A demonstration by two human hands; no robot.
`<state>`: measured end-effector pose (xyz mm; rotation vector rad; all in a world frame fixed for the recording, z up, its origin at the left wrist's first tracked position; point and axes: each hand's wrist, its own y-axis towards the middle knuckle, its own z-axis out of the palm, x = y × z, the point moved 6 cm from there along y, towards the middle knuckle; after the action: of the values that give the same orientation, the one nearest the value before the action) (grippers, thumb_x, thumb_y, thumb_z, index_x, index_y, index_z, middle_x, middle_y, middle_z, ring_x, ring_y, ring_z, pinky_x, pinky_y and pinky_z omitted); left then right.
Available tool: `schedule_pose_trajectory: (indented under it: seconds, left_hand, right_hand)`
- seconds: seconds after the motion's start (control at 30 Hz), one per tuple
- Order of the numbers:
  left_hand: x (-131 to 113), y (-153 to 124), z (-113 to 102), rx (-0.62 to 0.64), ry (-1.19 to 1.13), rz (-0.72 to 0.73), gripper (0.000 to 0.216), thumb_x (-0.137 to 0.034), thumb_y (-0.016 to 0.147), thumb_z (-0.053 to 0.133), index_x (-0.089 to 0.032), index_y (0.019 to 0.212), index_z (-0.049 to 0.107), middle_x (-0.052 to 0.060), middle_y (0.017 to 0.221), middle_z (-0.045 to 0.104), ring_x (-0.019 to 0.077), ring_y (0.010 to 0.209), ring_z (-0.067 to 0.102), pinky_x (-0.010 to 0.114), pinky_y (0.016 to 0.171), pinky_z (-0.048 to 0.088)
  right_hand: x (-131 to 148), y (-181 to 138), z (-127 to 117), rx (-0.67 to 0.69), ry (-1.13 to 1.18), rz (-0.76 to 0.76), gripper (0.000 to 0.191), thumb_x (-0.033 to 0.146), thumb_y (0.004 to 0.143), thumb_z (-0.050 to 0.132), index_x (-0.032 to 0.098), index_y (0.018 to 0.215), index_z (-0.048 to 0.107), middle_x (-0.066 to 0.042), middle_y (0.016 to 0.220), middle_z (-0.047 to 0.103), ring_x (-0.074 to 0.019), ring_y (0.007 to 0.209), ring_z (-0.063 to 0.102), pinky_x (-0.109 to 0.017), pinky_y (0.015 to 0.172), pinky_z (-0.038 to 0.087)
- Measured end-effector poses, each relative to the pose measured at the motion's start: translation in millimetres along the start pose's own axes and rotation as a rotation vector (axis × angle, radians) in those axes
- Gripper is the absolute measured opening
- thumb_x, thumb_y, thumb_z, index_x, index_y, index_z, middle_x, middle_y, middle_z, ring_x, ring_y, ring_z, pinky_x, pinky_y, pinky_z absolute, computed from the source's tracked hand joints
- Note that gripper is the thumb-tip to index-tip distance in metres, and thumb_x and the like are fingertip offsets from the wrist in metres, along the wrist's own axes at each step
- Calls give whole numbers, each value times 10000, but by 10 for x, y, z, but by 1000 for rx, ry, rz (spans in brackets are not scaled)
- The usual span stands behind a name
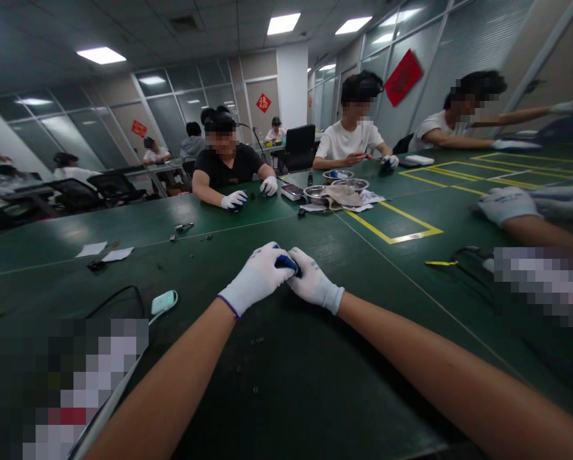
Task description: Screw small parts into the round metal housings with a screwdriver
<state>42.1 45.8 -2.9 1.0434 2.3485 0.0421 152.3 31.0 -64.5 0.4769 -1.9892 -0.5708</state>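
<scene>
My left hand [262, 273] and my right hand [312, 278], both in white work gloves with blue palms, meet over the middle of the green table [343, 377]. Between their fingertips a small black part [296, 271] shows; the fingers hide most of it, so its kind is unclear. Both hands are closed around it. On the tabletop nearer to me lie several tiny metal rings [257, 341], perhaps nuts or washers, which neither hand touches.
Left of my arms are a light green device [164, 303] with a cable and white papers [118, 254]. Beyond stand metal bowls [317, 194] with a beige cloth [341, 197]. A co-worker in black [229, 163] sits opposite. At right a gloved hand [509, 204] reaches in near yellow tape [415, 235].
</scene>
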Motion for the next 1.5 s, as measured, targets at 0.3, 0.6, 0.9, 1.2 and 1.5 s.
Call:
schedule_pose_trajectory:
  seconds: [0.3,0.6,0.9,1.2,1.5]
  left_hand:
    - [106,-26,97,-123,-61,-158,43,-223,814,759,-187,835,757,61,917,708,233,889,690,371,866,565]
    - [426,32,38,-344,-113,-211,163,-118,860,659,-188,987,733,64,1045,739,214,1008,701,370,970,565]
    - [821,-105,217,-53,295,-410,242,-399,891,696,-195,1004,759,126,1146,703,314,1086,686,430,967,544]
    - [729,5,83,-177,-258,-243,148,-167,838,681,-171,979,726,80,1031,772,241,995,705,411,976,549]
    - [250,28,-19,-56,-520,-39,163,-234,825,743,-155,968,760,70,1000,767,225,969,708,403,956,557]
  right_hand:
    - [-41,-4,-15,27,-11,44,92,211,751,561,247,778,480,-8,834,519,-194,755,517,-340,709,441]
    - [-155,1,-101,-86,-32,45,168,140,682,547,246,797,488,-2,834,508,-196,773,518,-333,700,430]
    - [-235,12,-150,-180,-30,113,191,121,654,551,242,800,532,-13,862,520,-209,810,539,-340,727,459]
    - [-188,9,-130,-108,1,54,198,117,652,539,237,810,533,-7,862,543,-197,809,548,-329,728,445]
    - [-81,7,-95,-38,18,27,172,146,632,531,245,732,431,25,748,474,-162,679,465,-300,625,362]
